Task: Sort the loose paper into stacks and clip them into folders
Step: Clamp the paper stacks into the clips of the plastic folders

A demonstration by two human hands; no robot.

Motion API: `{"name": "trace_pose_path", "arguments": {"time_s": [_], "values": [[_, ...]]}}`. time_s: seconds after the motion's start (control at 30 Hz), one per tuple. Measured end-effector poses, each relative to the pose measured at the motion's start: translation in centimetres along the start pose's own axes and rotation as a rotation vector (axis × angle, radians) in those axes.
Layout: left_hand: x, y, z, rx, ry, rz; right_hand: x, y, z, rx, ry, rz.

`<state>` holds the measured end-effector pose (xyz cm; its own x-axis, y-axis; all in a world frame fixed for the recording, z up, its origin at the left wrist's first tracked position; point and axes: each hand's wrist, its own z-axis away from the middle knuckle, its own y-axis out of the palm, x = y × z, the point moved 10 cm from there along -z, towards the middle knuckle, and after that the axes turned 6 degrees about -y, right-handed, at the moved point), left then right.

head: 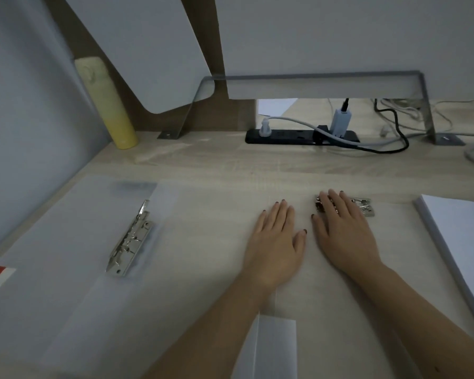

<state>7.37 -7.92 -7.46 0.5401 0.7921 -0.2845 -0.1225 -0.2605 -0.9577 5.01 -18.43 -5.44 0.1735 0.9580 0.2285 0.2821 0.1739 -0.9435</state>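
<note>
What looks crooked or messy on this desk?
The left clip lies slanted with its folder, while the right clip, partly under the right hand, sits straight across. Loose cables tangle beside the power strip. Nothing looks spilled or broken.

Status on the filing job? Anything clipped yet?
Done: left folder lies open, left clip empty. In hand: left hand and right hand lie flat on the second folder, fingers over the right clip. Left: paper stack sits outside both folders; nothing clipped.
</note>
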Motion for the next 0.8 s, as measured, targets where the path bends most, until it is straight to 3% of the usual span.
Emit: {"name": "trace_pose_path", "arguments": {"time_s": [0.47, 0.73, 0.8], "values": [[-0.2, 0.1, 0.0, -0.071, -0.006, 0.005, 0.1, -0.5, -0.8, -0.119, -0.071, -0.050], [0.1, -0.2, -0.1, -0.076, -0.017, 0.031, -6.3, -5.8, -2.0, -0.417, 0.337, -0.495], [0.2, -0.3, 0.0, -0.079, -0.018, 0.031, -8.9, -5.5, -1.3, -0.379, 0.438, -0.488]]}}
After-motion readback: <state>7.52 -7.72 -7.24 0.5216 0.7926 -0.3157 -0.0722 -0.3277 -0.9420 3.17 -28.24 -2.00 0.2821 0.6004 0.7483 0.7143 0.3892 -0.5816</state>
